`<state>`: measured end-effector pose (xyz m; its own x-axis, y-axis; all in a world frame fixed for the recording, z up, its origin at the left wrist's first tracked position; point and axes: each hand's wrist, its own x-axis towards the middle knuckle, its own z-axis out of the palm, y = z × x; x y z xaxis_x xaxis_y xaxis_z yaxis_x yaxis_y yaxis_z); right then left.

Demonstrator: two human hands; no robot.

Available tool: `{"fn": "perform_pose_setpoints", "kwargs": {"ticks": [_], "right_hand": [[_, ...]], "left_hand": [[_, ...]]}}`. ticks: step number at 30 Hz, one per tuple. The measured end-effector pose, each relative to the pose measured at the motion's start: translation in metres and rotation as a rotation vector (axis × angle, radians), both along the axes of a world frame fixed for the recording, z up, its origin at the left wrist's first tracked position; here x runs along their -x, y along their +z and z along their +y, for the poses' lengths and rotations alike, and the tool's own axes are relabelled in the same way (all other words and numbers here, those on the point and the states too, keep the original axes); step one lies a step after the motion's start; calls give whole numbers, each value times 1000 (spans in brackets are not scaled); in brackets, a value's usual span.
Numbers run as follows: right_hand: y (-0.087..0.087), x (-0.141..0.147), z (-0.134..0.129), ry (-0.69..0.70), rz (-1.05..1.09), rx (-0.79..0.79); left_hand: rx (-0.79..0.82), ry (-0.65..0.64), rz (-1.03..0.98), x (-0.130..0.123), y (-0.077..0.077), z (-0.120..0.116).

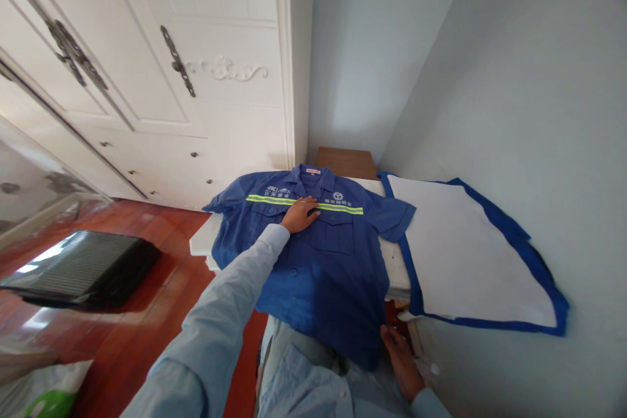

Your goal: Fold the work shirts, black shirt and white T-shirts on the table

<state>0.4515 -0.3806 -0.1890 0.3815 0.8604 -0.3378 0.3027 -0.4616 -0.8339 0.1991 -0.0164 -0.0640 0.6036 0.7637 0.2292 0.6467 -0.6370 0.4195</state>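
A blue short-sleeved work shirt (313, 274) lies front up on a white surface (200, 238), its lower part hanging toward my lap. A yellow-green and silver reflective stripe crosses its chest, with white printing above. My left hand (300, 214) rests on the stripe near the middle of the chest, palm down and fingers spread. Beside the lower right edge of the shirt is my right hand (402, 362), its fingers stretched out and a fingertip at the fabric. Whether it pinches the edge is unclear, but the hand looks open.
To the right, a large white sheet on blue cloth (470, 255) stands by the grey wall (539, 111). A white wardrobe (235, 117) rises ahead on the left. A brown wooden box (345, 160) sits behind the collar. A black ribbed case (83, 268) lies on the reddish floor.
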Motion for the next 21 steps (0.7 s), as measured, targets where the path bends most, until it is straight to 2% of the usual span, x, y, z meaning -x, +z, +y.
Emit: {"fn": "perform_pose_setpoints", "kwargs": {"ticks": [3,8,10,11,13,15,17,19,21], "right_hand": [[8,0,-1,-65,46,114],[2,-14,-2,102,286,124],[7,-25,1,148,331,146],[16,-31,3,187,332,171],[45,-39,8,322,338,225],[89,-45,16,501,378,261],[138,-51,30,630,419,227],[181,-61,55,693,406,120],[210,-75,94,646,280,-15]], "left_hand": [[-12,-3,4,1,0,-1],[-28,-7,-10,1,-1,-3],[-37,-8,-18,1,-2,-2],[-40,-8,-22,1,-3,-1],[-43,-8,-32,2,-5,0],[-37,-8,-45,2,-5,0],[-33,-1,-55,2,-5,-1],[-30,11,-57,2,-3,-2],[-25,18,-53,1,-2,-3]]}}
